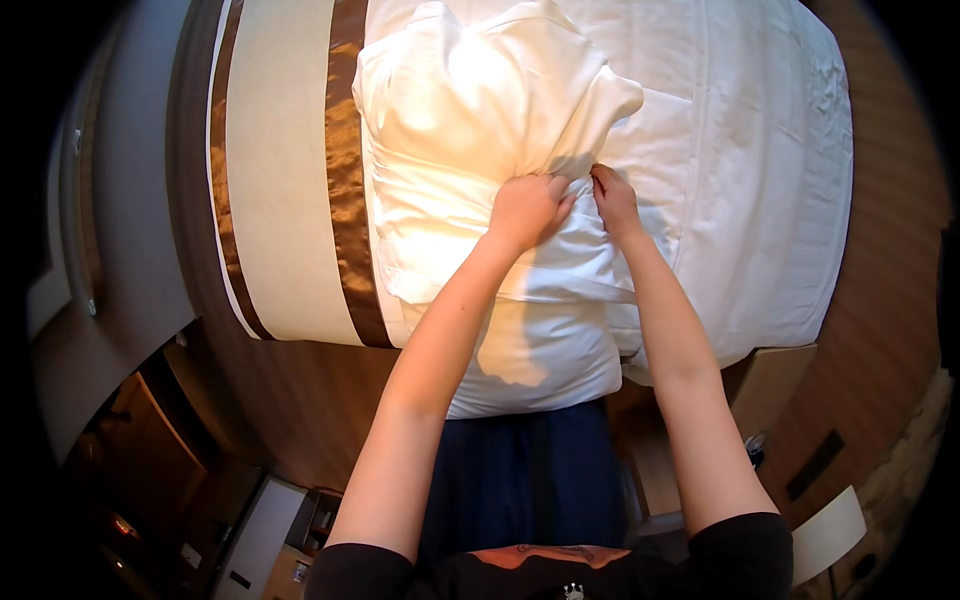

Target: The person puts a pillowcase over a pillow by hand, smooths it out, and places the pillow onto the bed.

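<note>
A white pillow [540,350] in a loose white pillowcase [430,180] lies at the near side of the bed, its lower end against the person's dark blue clothing. My left hand [530,208] is closed on the bunched fabric of the pillowcase near its middle. Just to the right, my right hand [614,200] pinches the right edge of the same fabric. The two hands are a small gap apart. Beyond them the cloth spreads out, puffed and wrinkled, toward the top of the view.
White bedding [760,180] covers the bed on the right. A cream bed runner [280,170] with shiny brown bands [352,190] lies on the left. A wooden bedside unit [770,390] and a white chair [830,535] stand at the lower right.
</note>
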Tool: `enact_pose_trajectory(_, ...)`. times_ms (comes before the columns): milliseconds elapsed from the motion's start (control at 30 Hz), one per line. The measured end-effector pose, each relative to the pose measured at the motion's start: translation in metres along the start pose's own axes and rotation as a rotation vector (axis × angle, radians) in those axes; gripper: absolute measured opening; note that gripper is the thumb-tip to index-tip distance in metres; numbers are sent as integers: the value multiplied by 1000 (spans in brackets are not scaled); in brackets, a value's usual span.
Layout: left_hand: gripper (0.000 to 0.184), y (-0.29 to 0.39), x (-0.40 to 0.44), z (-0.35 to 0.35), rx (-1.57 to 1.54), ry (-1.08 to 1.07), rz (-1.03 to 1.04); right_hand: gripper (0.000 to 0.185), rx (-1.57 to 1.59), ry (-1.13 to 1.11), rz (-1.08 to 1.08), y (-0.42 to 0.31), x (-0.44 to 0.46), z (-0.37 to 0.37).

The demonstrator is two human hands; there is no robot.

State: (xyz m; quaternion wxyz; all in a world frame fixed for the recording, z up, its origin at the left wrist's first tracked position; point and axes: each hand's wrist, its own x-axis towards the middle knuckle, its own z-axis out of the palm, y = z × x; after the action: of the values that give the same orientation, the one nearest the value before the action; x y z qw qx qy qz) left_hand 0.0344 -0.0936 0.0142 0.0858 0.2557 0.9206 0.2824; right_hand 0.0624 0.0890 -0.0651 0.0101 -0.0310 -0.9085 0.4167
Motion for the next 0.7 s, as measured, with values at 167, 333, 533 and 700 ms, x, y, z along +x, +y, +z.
enact_pose_trajectory(167, 9, -14, -11, -5, 64, 335, 151, 16, 124, -156, 215, -15, -18, -15)
enact_pose_trajectory(333, 13, -27, -19, -21, 151, 411, 206, 13, 264, -144, 253, -19, -23, -8)
enact_pose_trajectory(533, 14, -92, -29, -56, 228, 488, 7, 11, 35, -34, 93, -15, -3, -11)
enact_pose_trajectory(700, 10, -136, -36, -77, 130, 499, 1, 14, -170, 146, -108, -52, -3, -20)
